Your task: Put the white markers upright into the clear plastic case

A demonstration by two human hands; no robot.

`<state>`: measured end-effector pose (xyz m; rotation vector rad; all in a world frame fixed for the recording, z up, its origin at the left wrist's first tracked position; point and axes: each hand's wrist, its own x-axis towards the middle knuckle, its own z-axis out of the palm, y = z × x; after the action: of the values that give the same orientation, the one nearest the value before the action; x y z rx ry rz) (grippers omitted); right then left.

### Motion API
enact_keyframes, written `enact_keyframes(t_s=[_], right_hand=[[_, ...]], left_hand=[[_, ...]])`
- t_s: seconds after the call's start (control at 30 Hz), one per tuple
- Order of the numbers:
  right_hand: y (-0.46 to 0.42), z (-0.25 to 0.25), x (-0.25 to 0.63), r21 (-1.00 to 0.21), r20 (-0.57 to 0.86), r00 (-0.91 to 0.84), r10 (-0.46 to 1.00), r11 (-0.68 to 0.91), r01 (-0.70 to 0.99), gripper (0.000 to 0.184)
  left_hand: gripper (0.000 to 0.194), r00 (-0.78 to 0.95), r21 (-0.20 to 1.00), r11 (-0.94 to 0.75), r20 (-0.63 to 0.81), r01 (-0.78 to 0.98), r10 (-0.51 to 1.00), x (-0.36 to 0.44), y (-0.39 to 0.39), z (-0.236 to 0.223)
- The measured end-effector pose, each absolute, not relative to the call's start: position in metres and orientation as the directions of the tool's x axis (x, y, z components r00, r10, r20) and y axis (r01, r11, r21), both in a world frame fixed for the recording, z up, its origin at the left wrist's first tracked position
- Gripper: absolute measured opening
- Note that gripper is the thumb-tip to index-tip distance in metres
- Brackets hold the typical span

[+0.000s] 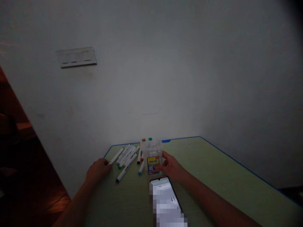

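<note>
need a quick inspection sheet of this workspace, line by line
Surface: pale green table with blue edging.
Job's things: white markers lie loose left of a clear, labelled box; a brown end and a green end show at its top.
Clutter: lit phone on the box's near side.
Hands: left hand has its fingers at the near end of the leftmost marker, grip unclear; right hand holds the box at its right side.
Cables: none made out; the lower left is too dark to tell.
Surroundings: wall behind, with a flat panel; dim light.
</note>
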<state>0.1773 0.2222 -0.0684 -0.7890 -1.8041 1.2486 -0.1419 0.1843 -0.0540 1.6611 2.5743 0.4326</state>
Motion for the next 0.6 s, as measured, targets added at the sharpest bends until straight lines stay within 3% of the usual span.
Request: enact_keyframes(t_s=[0.23,0.4,0.6], right_hand=[[0.220,-0.067,0.177,-0.951,0.247,-0.494,0.834,0.306,0.042,0.056],[0.221,-0.068,0.178,-0.944,0.256,-0.495,0.831,0.324,0.056,0.058],[0.224,-0.073,0.178,-0.945,0.259,-0.497,0.829,0.324,0.048,0.057]], left_hand=[[0.028,-0.491,0.512,0.275,0.354,0.814,0.796,-0.146,0.180,-0.041],[0.037,-0.598,0.757,0.085,0.437,0.648,0.672,-0.134,0.175,-0.030],[0.036,-0.552,0.711,-0.074,0.603,0.700,0.576,-0.115,0.169,-0.019]])
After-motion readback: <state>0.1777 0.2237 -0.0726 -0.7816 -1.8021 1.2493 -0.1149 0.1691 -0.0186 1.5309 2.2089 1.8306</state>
